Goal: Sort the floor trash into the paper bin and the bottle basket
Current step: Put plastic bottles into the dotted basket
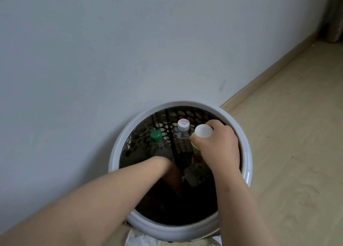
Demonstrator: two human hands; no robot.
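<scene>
- Bottle basket (178,104), white rim and dark perforated wall, sits on the floor (287,153) just beside the wall (92,60).
- Right grip (220,147) is in at the right side, fingers curled round the neck of a white-capped bottle (203,131) with a green label, holding it upright.
- Just left of it stand a clear bottle (182,140) with a printed cap and a green-capped bottle (156,136).
- Left grip (175,179) is down in the dark bottom; wide or narrow, I cannot tell.
- White paper (141,240) shows at the near edge, by the basket.

Wood floor (297,153): white-rimmed basket (176,231), white crumpled scrap (137,240).
</scene>
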